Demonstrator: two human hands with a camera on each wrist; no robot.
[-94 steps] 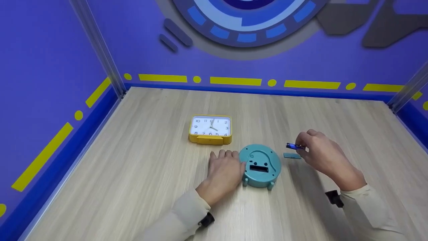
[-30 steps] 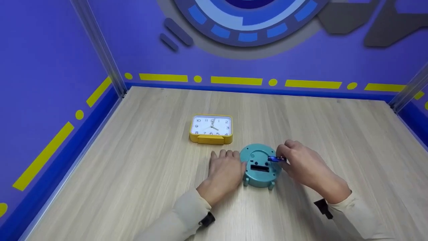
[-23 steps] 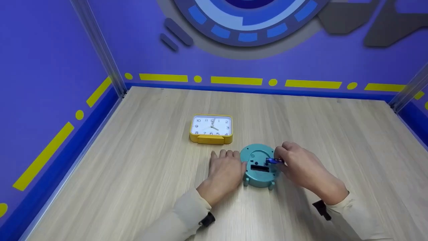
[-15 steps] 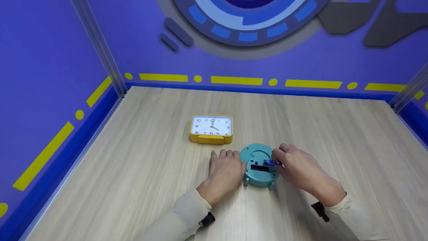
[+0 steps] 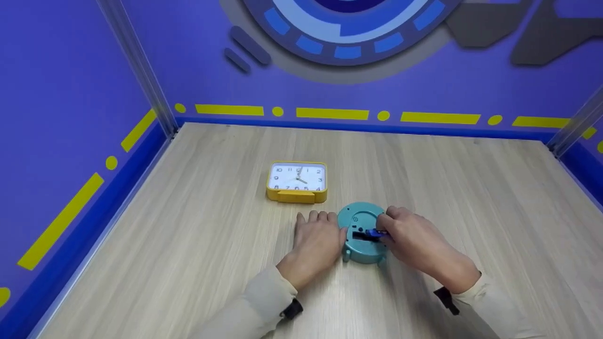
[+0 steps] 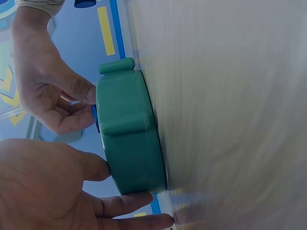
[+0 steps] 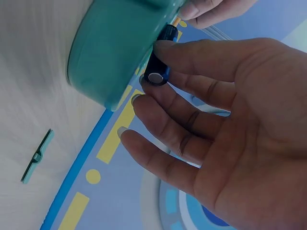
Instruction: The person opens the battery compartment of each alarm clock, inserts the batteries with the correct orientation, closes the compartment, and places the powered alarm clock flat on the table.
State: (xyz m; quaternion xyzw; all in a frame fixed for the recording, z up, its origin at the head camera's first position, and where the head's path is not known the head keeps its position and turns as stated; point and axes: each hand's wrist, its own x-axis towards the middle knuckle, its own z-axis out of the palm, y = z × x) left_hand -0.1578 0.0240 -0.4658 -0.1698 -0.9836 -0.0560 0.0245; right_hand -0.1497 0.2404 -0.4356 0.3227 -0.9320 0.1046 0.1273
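A round teal alarm clock (image 5: 362,256) lies with its back up, two stubby feet facing me. A dark battery slot (image 5: 359,236) shows in it. My left hand (image 5: 316,241) steadies the clock at its left edge; in the left wrist view, the thumb touches the back rim and fingers lie along the side. My right hand (image 5: 419,245) pinches a blue battery (image 5: 374,233) between thumb and fingers. That battery is over the right part of the slot, slightly tilted; how deep its far end sits cannot be seen. Its flat silver end (image 7: 155,77) faces the right wrist camera.
Behind the left hand lies a yellow rectangular alarm clock (image 5: 297,181), dial up. A small teal battery cover (image 7: 37,156) lies on the table in the right wrist view; in the head view the right hand hides it. Blue walls (image 5: 367,89) bound the table.
My right hand has brought the battery left and toward me, from beside the teal clock to over its slot. The left hand and both clocks have stayed put.
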